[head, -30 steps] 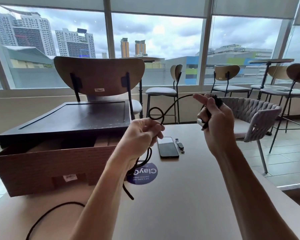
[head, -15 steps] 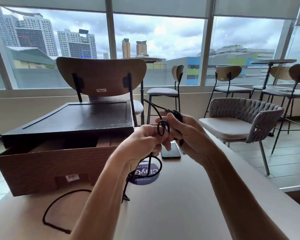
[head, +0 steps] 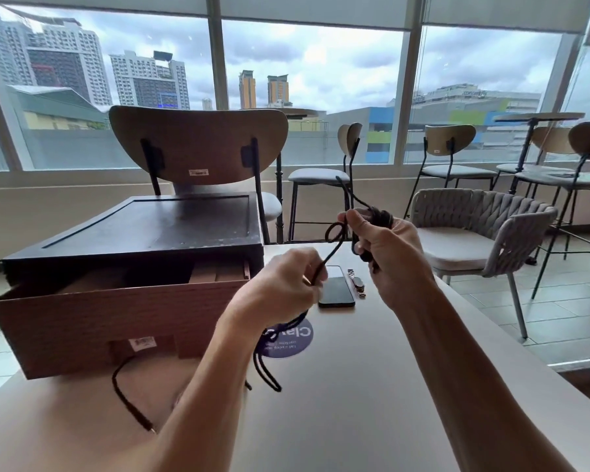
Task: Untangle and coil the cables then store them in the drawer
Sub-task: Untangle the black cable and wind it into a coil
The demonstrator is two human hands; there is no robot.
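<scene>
With my left hand (head: 286, 284) pinching the cable (head: 331, 254) and right hand (head: 387, 257) gripping its coil (head: 382, 216), tugging could knot the loop (head: 326, 232).

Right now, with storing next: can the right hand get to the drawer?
Probably yes: the drawer stands open, uncovered at the front; the right hand would have to cross the left hand, both gripping the cable.

Round blue sticker (head: 297, 339) on your table (head: 355, 420): white lettering, upside down to you, "Clay" legible, smaller lines below unreadable. Small labels on drawer (head: 82, 321) front and chair back (head: 198, 144): too blurred to read.
</scene>
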